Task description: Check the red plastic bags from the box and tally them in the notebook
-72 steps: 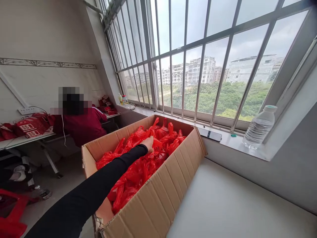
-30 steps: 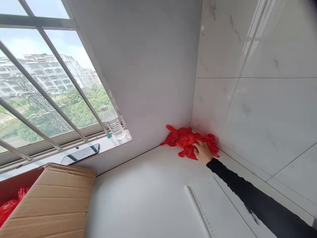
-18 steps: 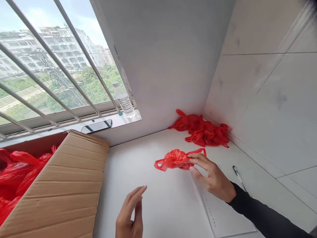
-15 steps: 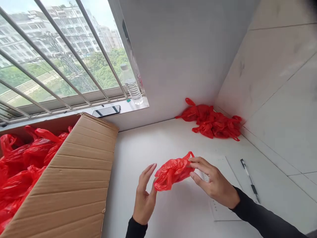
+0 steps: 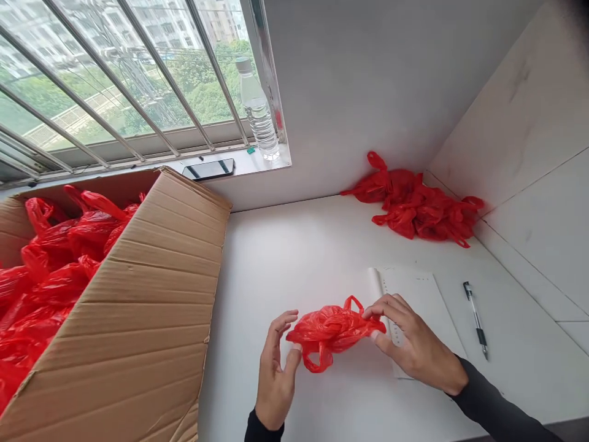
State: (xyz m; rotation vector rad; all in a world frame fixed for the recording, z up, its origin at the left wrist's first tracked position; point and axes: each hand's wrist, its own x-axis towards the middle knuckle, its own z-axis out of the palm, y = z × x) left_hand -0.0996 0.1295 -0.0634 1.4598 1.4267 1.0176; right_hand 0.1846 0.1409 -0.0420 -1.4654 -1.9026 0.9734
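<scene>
Red bag (image 5: pixel 335 326) moved off pile (image 5: pixel 423 209), pinched in R hand (image 5: pixel 416 344); L hand (image 5: pixel 277 373) grip unclear.

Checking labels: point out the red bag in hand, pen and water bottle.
Red bag (image 5: pixel 334 328), head view: middle of crumpled body.
Pen (image 5: pixel 475 319), head view: middle of barrel.
Water bottle (image 5: pixel 261 120), head view: ribbed midsection.

White tabletop (image 5: pixel 271 258) under notebook (image 5: pixel 421 301), pen (image 5: pixel 475 319), red bags (image 5: pixel 421 209).
</scene>
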